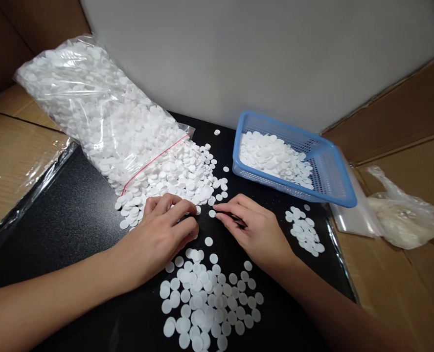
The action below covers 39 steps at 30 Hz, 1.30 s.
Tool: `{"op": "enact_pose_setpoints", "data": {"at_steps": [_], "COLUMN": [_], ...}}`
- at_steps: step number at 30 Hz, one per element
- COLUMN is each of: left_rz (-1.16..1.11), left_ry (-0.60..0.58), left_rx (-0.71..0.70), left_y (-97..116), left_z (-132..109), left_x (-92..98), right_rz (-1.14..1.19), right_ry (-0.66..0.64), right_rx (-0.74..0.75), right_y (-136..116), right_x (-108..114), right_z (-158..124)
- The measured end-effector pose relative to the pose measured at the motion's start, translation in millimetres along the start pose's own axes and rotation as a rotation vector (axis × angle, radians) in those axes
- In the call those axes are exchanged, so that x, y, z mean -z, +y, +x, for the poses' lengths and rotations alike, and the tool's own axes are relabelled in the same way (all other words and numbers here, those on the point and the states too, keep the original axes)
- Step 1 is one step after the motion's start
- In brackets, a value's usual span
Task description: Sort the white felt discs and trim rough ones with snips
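My left hand (171, 222) rests at the front edge of a spilled heap of small white discs (187, 178), its fingers curled in. White edges of discs show at its fingertips; the thumb side is partly hidden. Facing it across a small gap, my right hand (255, 227) pinches with thumb and index finger at a single white disc (212, 213). The heap comes from the mouth of a clear zip bag (102, 112) with a red seal line, lying full of discs. Below the hands, many discs are spread loosely (209, 298) on the black tabletop (88, 190).
At the back right stands a blue perforated basket (336, 195), partly filled with discs. A smaller group of discs (307, 232) lies in front of it. Further right are clear plastic sleeves (356, 215) and a knotted plastic bag (403, 220) on cardboard. A grey wall (231, 58) rises behind.
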<state>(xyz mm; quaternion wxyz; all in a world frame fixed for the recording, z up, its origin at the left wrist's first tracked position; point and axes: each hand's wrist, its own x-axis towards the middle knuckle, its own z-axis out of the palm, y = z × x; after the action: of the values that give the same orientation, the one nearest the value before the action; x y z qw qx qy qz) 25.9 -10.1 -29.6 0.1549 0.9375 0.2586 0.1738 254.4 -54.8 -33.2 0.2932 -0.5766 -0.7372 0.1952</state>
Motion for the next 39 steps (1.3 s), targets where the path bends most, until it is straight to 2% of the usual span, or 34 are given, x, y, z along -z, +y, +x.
{"op": "enact_pose_setpoints", "data": {"at_steps": [7, 13, 17, 19, 22, 24, 27, 32, 36, 39], "left_rz": [-0.037, -0.176, -0.244, -0.244, -0.149, -0.061, 0.013, 0.019, -0.013, -0.048], "left_ry": [-0.025, -0.175, -0.272, -0.250, -0.154, -0.133, -0.164, -0.210, -0.210, -0.191], "left_rx": [-0.121, -0.259, -0.151, -0.119, -0.137, -0.134, -0.104, -0.055, 0.000, 0.028], "left_y": [-2.4, -9.0, -19.0, -22.3, -24.7, -26.0, -28.4, -30.0, -30.4, -31.3], "left_z": [-0.9, -0.3, -0.1, 0.0, 0.3, 0.0, -1.4, -2.1, -1.8, -2.3], "left_x": [6.4, 25.9, 39.2, 43.9, 48.0, 48.1, 44.8, 39.5, 37.8, 34.3], "right_rz": [-0.005, -0.006, 0.012, 0.027, 0.053, 0.072, 0.079, 0.141, 0.150, 0.161], "right_ry": [-0.031, -0.033, -0.017, -0.024, -0.034, -0.037, -0.079, -0.172, -0.197, -0.301], "right_rx": [-0.072, -0.114, -0.063, -0.058, -0.057, -0.013, 0.075, 0.170, 0.051, -0.105], "right_y": [-3.2, -6.6, -5.6, -5.7, -7.9, -10.7, -15.7, -18.8, -18.1, -19.8], "right_x": [0.6, 2.2, -2.0, -2.0, -1.5, -3.0, -8.0, -12.6, -7.4, 0.4], "right_z": [4.2, 7.2, 4.4, 3.9, 3.1, 1.1, -3.5, -8.2, -7.7, -6.1]}}
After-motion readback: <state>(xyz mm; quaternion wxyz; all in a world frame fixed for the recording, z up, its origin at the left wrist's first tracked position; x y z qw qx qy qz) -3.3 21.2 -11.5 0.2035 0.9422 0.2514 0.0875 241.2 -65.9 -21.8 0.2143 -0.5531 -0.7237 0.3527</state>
